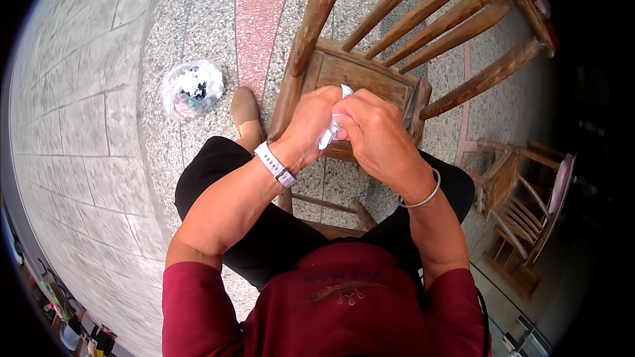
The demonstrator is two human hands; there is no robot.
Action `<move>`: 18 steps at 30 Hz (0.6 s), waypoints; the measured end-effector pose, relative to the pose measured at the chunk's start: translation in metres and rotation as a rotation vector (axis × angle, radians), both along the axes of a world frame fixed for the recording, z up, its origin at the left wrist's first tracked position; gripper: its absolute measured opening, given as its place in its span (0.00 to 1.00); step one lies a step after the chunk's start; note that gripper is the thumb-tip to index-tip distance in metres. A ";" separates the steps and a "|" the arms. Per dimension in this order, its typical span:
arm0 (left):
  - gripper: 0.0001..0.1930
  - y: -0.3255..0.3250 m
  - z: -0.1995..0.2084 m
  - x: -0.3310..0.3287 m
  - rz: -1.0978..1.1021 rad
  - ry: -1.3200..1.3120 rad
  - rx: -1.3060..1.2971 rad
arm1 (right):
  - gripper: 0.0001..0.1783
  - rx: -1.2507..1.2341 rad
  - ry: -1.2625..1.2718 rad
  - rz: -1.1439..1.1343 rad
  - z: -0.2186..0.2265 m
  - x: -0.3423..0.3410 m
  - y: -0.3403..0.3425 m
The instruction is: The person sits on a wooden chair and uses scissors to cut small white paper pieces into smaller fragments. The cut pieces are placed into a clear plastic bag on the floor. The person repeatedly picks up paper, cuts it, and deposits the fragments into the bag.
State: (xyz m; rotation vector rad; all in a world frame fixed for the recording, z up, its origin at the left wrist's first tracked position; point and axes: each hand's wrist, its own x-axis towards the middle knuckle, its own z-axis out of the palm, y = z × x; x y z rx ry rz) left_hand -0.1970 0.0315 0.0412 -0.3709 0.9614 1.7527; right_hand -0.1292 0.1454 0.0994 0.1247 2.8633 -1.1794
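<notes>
My left hand and my right hand meet in front of me, above the seat of a wooden chair. Both are closed around a small crumpled white piece, thin like paper or cloth; which of the two I cannot tell. One end of it sticks up between my hands, and another part hangs below the fingers. Most of the fingers on my left hand are hidden behind the right one. A pale watch strap circles my left wrist, and a thin bangle my right.
A clear plastic bag with white, dark and coloured scraps rests on the speckled floor at the left, near my shoe. The chair's spindle back rises beyond my hands. Another wooden chair is at the right.
</notes>
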 end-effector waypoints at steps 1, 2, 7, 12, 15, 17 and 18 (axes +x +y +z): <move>0.08 0.000 -0.005 0.001 0.001 0.020 0.017 | 0.03 0.021 -0.002 0.017 0.001 0.000 0.002; 0.08 -0.001 -0.010 0.003 0.003 0.040 0.032 | 0.02 0.041 -0.003 0.034 0.001 0.000 0.002; 0.09 0.003 -0.009 0.006 0.018 -0.024 0.061 | 0.05 -0.019 -0.053 -0.031 0.003 -0.003 0.001; 0.07 0.007 -0.007 0.006 0.036 -0.070 0.101 | 0.07 0.041 -0.044 -0.048 0.005 -0.005 0.001; 0.08 0.004 -0.016 0.008 0.061 -0.027 0.075 | 0.09 0.038 -0.084 -0.052 0.003 -0.010 0.000; 0.09 0.006 -0.017 0.010 0.031 -0.025 0.089 | 0.09 0.055 -0.083 -0.060 -0.002 -0.013 -0.003; 0.09 0.006 -0.014 0.009 0.021 -0.019 0.085 | 0.09 0.059 -0.076 -0.069 0.000 -0.013 -0.004</move>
